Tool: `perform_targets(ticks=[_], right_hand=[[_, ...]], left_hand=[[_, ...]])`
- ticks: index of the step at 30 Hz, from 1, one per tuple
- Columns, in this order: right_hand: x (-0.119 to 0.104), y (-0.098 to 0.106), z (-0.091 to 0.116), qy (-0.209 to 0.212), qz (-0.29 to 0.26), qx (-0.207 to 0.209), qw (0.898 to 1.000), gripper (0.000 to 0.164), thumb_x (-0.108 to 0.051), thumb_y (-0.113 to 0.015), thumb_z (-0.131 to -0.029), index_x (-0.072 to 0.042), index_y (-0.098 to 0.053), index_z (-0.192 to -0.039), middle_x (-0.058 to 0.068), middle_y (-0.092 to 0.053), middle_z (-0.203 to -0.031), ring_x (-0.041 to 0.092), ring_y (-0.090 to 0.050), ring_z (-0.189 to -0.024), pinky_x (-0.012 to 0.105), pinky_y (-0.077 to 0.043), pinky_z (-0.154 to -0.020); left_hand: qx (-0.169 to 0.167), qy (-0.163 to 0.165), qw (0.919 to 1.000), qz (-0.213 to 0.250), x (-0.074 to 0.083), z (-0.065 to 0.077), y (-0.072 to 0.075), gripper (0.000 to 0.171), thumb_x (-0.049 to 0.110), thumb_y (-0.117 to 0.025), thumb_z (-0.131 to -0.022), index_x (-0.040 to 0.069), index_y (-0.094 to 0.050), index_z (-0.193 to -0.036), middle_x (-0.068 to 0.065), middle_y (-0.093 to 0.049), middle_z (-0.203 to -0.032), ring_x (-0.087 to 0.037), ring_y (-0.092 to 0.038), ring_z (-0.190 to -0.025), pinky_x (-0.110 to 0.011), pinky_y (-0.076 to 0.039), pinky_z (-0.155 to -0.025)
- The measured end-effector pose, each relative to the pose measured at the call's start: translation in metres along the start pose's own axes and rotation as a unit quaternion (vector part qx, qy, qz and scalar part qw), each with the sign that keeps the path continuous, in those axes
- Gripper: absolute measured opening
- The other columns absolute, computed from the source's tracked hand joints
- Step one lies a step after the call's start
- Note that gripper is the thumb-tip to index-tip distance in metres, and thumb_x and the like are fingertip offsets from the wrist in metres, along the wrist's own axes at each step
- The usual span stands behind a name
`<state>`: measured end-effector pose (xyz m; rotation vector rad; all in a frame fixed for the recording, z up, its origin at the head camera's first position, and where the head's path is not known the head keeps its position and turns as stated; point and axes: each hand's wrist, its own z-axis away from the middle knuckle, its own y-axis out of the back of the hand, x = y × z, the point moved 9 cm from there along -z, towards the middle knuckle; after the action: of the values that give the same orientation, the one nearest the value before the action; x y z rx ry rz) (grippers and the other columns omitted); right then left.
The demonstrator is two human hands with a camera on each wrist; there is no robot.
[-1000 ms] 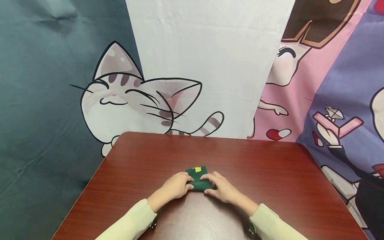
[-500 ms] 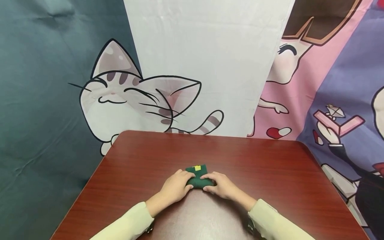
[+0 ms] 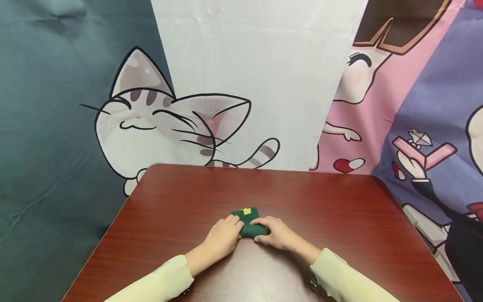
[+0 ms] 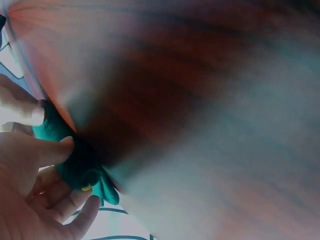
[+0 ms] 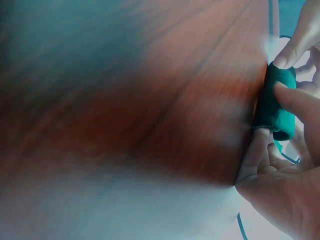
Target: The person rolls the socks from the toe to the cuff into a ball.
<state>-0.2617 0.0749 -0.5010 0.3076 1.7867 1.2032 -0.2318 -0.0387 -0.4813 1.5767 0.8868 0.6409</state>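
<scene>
A dark green cloth (image 3: 252,230) with a yellow patch (image 3: 247,211) lies near the middle of the table. Its near part is rolled up, while a flat flap carries the patch on the far side. My left hand (image 3: 222,237) grips the left end of the roll. In the left wrist view the thumb presses the near side of the cloth (image 4: 82,165), with fingers round its far side and end. My right hand (image 3: 277,233) holds the right end, thumb in front and fingers over the top. The right wrist view shows the cloth (image 5: 280,107) as a thick cylinder.
The reddish-brown wooden table (image 3: 324,201) has rounded far corners and a glossy glare at its near side. Behind it hangs a backdrop (image 3: 241,54) printed with a cartoon cat and figures.
The cloth's near edge has rolled slightly farther from me. My left hand's fingers have shifted along the left end, and its thumb has tucked under the hand. The right hand stays nearly in place.
</scene>
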Motion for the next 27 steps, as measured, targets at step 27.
perform_targets(ticks=[27], right_hand=[[0.005,-0.003,0.004,-0.027,-0.064,-0.003,0.998,0.036,-0.032,-0.075,-0.078,-0.027,-0.064,-0.112,-0.006,-0.066,-0.098,0.006,-0.055,-0.079,0.024,-0.044,-0.071]], left_hand=[[-0.009,0.130,0.9427,0.307,-0.036,0.015,-0.022,0.034,0.032,-0.075,-0.078,0.028,-0.062,-0.110,0.006,-0.062,-0.111,-0.018,-0.054,-0.110,-0.040,-0.044,-0.091]])
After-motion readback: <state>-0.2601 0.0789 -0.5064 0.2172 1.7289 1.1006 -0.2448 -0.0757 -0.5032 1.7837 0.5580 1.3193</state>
